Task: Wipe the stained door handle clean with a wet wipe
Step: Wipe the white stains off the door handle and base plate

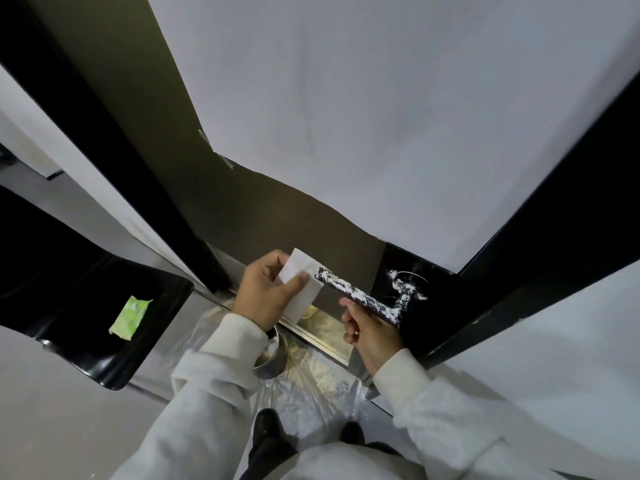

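Note:
A black lever door handle (360,296) sticks out from the dark door edge, smeared with white paste along its bar and around its round base (408,280). My left hand (266,292) pinches a folded white wet wipe (302,285) between thumb and fingers, just left of the handle's free end. My right hand (370,332) is under the handle's bar, fingers curled beneath it and touching its underside.
A black chair seat (86,306) at the left carries a green wet-wipe pack (130,317). A metal bowl (272,355) stands on clear plastic sheeting (311,393) on the floor below my hands. White paper (381,116) covers the door above. My shoes (266,427) stand near the sheeting.

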`<control>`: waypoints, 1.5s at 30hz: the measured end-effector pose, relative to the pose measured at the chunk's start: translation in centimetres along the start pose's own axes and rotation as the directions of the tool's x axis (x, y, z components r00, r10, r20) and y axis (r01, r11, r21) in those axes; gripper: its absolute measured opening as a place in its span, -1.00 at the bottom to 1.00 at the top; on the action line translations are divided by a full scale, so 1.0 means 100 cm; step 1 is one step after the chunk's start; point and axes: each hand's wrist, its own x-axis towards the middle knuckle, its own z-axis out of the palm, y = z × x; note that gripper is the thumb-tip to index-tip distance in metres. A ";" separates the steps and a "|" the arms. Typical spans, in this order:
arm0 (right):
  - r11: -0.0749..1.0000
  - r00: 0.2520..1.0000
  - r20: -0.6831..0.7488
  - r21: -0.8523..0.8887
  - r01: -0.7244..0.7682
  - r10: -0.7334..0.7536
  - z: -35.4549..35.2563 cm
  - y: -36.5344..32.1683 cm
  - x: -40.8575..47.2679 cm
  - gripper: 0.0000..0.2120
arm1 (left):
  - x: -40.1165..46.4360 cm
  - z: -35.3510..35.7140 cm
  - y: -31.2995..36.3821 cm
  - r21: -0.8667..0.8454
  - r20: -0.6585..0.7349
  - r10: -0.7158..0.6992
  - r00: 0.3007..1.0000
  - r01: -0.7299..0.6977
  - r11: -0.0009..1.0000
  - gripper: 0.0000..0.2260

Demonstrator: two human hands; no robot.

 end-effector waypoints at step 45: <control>0.996 0.989 -0.150 -0.086 -0.005 -0.008 -0.033 0.004 0.001 -0.76 | -0.006 0.024 0.024 -0.549 0.094 -0.295 0.951 0.297 0.781 -0.91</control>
